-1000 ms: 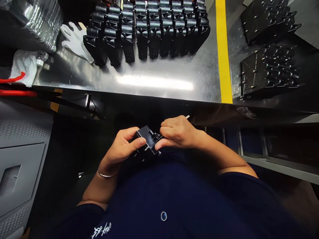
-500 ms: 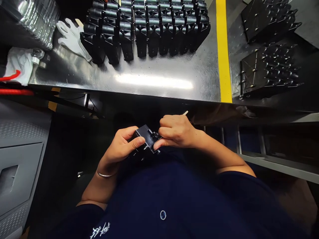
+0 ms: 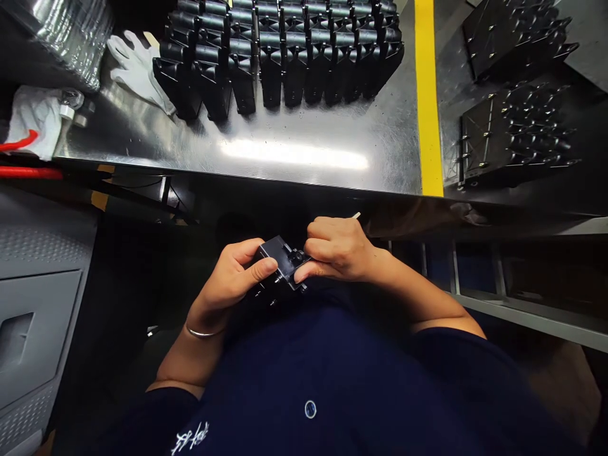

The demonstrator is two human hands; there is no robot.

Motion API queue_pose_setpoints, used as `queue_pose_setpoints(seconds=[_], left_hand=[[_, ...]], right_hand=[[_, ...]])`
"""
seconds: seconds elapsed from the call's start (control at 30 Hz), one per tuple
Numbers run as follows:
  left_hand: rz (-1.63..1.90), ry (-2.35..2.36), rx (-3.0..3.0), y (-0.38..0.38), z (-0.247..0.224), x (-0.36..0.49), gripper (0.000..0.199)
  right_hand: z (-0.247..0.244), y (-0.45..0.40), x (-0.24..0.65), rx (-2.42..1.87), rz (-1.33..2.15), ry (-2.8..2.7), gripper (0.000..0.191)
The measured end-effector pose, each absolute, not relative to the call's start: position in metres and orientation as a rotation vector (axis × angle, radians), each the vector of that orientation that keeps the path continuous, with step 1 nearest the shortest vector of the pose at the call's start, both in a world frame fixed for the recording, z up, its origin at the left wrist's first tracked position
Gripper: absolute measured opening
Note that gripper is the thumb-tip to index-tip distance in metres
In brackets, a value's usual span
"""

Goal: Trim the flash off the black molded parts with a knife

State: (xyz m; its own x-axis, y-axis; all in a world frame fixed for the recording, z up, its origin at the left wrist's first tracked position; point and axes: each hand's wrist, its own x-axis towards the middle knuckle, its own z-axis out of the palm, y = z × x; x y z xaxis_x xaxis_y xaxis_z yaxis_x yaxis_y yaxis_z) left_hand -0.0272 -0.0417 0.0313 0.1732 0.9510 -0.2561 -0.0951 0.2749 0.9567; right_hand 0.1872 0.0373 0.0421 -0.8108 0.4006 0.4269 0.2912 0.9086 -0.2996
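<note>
A black box-shaped part [image 3: 277, 252] with small metal pins along its lower side is held in front of my dark blue shirt, below the table edge. My left hand [image 3: 232, 275] grips its left end, thumb on the top face. My right hand [image 3: 338, 250] is closed, its thumb pressing on the right end of the part beside a small black fitting. A thin pale stick [image 3: 356, 216] pokes out from behind my right fist, so that hand is wrapped round it.
Rows of black parts [image 3: 270, 69] stand on the metal table [image 3: 294, 174]. White gloves [image 3: 137, 69] lie left of them. Beyond a yellow strip [image 3: 429, 114] sit more black parts [image 3: 494, 136]. A grey cabinet [image 3: 38, 285] is at left, a metal rack [image 3: 532, 320] at right.
Both hands keep the same hold on the black part. My right hand and the part have shifted very slightly; the view has moved a little.
</note>
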Motion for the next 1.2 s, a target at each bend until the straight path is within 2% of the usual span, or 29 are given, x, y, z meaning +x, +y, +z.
queue_pose_setpoints(seconds=[0.37, 0.47, 0.63, 0.8, 1.2], left_hand=[[0.957, 1.112, 0.981, -0.043, 0.031, -0.027, 0.033], [1.097, 1.159, 0.933, -0.043, 0.030, -0.022, 0.033], [1.481, 1.257, 0.846, -0.039, 0.026, -0.008, 0.031], [1.606, 1.218, 0.958, -0.041, 0.022, -0.007, 0.018], [1.758, 1.208, 0.760, -0.038, 0.024, 0.003, 0.019]], right_hand=[[0.038, 0.037, 0.187, -0.437, 0.522, -2.587, 0.060], [0.033, 0.037, 0.189, -0.410, 0.706, -2.305, 0.056], [0.025, 0.028, 0.178, -0.729, 0.948, -1.776, 0.048], [0.020, 0.019, 0.153, -0.733, 1.041, -1.613, 0.030], [0.021, 0.014, 0.148, -0.810, 1.162, -1.489, 0.031]])
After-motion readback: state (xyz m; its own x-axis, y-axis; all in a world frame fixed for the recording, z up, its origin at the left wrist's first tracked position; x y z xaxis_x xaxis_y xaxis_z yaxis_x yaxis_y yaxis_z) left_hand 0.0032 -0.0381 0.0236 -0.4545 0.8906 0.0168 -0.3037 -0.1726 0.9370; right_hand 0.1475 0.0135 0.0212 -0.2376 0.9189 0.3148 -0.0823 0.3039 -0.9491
